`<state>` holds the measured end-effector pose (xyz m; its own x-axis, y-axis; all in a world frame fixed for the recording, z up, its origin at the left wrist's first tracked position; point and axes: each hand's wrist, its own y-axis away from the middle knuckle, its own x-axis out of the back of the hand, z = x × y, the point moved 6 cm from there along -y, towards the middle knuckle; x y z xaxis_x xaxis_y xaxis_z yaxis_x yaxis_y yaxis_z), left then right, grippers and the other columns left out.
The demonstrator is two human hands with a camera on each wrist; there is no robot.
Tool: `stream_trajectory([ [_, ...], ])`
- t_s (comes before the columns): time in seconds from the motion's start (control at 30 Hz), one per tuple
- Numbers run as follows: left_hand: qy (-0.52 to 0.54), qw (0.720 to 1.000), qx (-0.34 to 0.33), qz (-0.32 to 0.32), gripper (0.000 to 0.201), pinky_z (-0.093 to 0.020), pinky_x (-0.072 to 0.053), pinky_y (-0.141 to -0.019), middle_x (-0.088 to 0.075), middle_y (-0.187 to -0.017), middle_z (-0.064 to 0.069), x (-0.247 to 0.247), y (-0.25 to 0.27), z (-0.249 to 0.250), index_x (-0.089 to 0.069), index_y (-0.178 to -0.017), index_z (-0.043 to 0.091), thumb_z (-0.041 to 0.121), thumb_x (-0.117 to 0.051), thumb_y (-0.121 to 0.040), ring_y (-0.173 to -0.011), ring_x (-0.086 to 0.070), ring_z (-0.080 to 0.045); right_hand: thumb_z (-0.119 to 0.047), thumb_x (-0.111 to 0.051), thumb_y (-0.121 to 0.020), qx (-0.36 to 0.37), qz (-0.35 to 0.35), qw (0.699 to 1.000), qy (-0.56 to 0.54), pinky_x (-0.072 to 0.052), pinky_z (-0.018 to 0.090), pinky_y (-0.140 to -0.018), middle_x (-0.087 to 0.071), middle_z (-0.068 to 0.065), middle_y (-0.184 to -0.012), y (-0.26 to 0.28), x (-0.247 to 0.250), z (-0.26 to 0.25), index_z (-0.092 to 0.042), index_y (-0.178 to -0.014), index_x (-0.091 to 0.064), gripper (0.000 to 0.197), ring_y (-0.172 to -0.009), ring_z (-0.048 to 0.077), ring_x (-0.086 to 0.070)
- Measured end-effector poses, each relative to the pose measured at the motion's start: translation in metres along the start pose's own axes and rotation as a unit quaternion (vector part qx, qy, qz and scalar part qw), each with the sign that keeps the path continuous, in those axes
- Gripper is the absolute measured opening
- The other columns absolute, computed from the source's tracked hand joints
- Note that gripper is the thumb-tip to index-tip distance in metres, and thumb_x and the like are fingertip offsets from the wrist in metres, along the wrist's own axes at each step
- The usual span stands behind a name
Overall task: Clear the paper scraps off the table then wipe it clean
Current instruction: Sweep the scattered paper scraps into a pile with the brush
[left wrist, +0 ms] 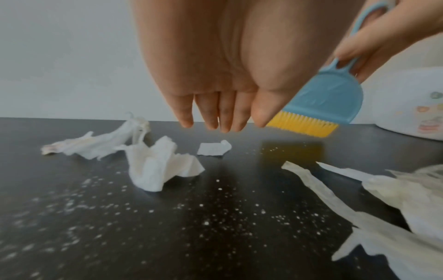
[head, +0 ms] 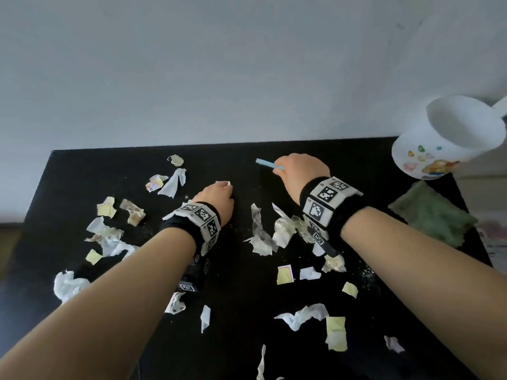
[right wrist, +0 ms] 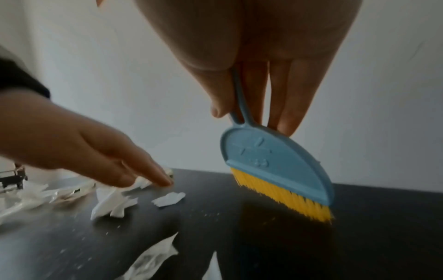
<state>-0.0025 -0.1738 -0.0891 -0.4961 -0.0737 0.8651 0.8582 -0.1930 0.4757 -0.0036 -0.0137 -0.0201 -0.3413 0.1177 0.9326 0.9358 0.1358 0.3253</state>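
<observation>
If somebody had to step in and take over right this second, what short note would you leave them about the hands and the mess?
Right hand: grips the small blue brush by its handle, yellow bristles just above the black table near the far edge.
Left hand: holds nothing, fingers straight, hovering over a small white scrap.
Paper scraps lie all over the table, with fine white crumbs between them. The white bin sits at the far right corner, the green cloth beside it.
Done: nothing visibly cleared.
Left: sweep up scraps and crumbs, then wipe with the cloth.
</observation>
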Motion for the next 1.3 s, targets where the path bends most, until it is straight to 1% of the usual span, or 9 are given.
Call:
stream_trajectory([
  [0.17, 0.029, 0.999, 0.037, 0.004, 0.041, -0.037, -0.034, -0.109, -0.027, -0.153, -0.002, 0.004, 0.002, -0.039, -0.043, -0.137, 0.01, 0.019, -0.039, -0.097, -0.136, -0.034, -0.025, -0.033, -0.032, -0.102, 0.081, -0.096, 0.991, 0.033, -0.046, 0.032, -0.083, -0.064, 0.006, -0.112, 0.007, -0.03, -0.052, -0.012, -0.124, -0.055, 0.038, -0.1, 0.023, -0.062],
  [0.37, 0.039, 0.995, 0.056, 0.079, 0.036, -0.037, -0.039, -0.096, -0.04, -0.136, -0.004, 0.031, -0.01, -0.09, -0.045, -0.128, 0.009, 0.018, -0.047, -0.094, -0.127, -0.039, -0.025, -0.033, -0.036, -0.101, 0.049, 0.035, 0.997, -0.042, -0.052, 0.035, -0.081, -0.066, 0.003, -0.101, 0.001, 0.007, -0.072, -0.018, -0.117, -0.06, 0.033, -0.09, 0.021, -0.063],
  [0.47, 0.046, 0.994, 0.044, 0.093, 0.046, -0.04, -0.033, -0.107, -0.027, -0.15, -0.003, 0.04, -0.028, -0.115, -0.035, -0.14, 0.014, 0.021, -0.047, -0.095, -0.138, -0.026, -0.023, -0.03, -0.036, -0.101, 0.02, 0.052, 0.998, -0.028, -0.052, 0.036, -0.082, -0.065, 0.005, -0.103, -0.031, 0.006, -0.09, -0.015, -0.117, -0.059, 0.032, -0.091, 0.022, -0.063],
  [0.63, 0.019, 0.999, -0.014, 0.028, 0.058, -0.038, -0.017, -0.117, -0.004, -0.159, -0.001, 0.037, -0.059, -0.131, -0.014, -0.151, 0.019, 0.022, -0.039, -0.099, -0.146, -0.006, -0.023, -0.032, -0.034, -0.102, 0.0, 0.027, 1.0, -0.006, -0.048, 0.035, -0.08, -0.06, 0.005, -0.107, -0.068, -0.013, -0.118, -0.013, -0.123, -0.056, 0.035, -0.096, 0.023, -0.058],
  [1.0, 0.068, 0.991, -0.117, -0.004, 0.041, -0.032, -0.037, -0.103, -0.039, -0.144, 0.0, 0.005, -0.004, -0.131, -0.048, -0.135, 0.018, 0.022, -0.048, -0.095, -0.129, -0.042, -0.02, -0.035, -0.035, -0.101, 0.045, -0.071, 0.996, 0.008, -0.05, 0.032, -0.085, -0.065, 0.002, -0.107, -0.016, -0.026, -0.157, -0.022, -0.121, -0.059, 0.034, -0.096, 0.02, -0.061],
  [1.07, 0.101, 0.989, -0.107, 0.022, 0.039, -0.033, -0.037, -0.104, -0.044, -0.14, 0.0, 0.015, -0.001, -0.137, -0.051, -0.133, 0.019, 0.022, -0.047, -0.095, -0.129, -0.042, -0.02, -0.034, -0.037, -0.1, 0.027, -0.035, 0.999, -0.025, -0.05, 0.034, -0.087, -0.066, 0.003, -0.107, -0.013, -0.012, -0.153, -0.022, -0.122, -0.059, 0.033, -0.097, 0.02, -0.061],
  [1.17, 0.082, 0.994, -0.038, 0.055, 0.049, -0.039, -0.027, -0.114, -0.025, -0.154, -0.002, 0.025, -0.005, -0.157, -0.036, -0.144, 0.019, 0.025, -0.046, -0.097, -0.142, -0.022, -0.024, -0.032, -0.038, -0.1, -0.009, 0.03, 0.999, -0.037, -0.051, 0.037, -0.088, -0.065, 0.005, -0.109, -0.021, -0.002, -0.144, -0.018, -0.121, -0.059, 0.032, -0.097, 0.022, -0.062],
  [1.23, 0.05, 0.998, -0.009, 0.029, 0.054, -0.041, -0.023, -0.116, -0.016, -0.156, -0.004, 0.017, -0.009, -0.167, -0.029, -0.147, 0.018, 0.028, -0.046, -0.096, -0.144, -0.013, -0.025, -0.031, -0.038, -0.101, -0.024, 0.017, 0.999, -0.029, -0.05, 0.036, -0.089, -0.065, 0.005, -0.112, -0.026, -0.01, -0.147, -0.017, -0.121, -0.059, 0.033, -0.099, 0.023, -0.062],
  [1.3, 0.041, 0.999, -0.013, 0.016, 0.05, -0.041, -0.029, -0.113, -0.025, -0.15, -0.003, 0.006, -0.009, -0.17, -0.036, -0.141, 0.015, 0.029, -0.047, -0.094, -0.14, -0.023, -0.024, -0.032, -0.037, -0.101, 0.0, -0.021, 1.0, 0.003, -0.05, 0.031, -0.084, -0.064, 0.004, -0.111, -0.023, -0.027, -0.157, -0.018, -0.124, -0.057, 0.033, -0.094, 0.02, -0.062],
])
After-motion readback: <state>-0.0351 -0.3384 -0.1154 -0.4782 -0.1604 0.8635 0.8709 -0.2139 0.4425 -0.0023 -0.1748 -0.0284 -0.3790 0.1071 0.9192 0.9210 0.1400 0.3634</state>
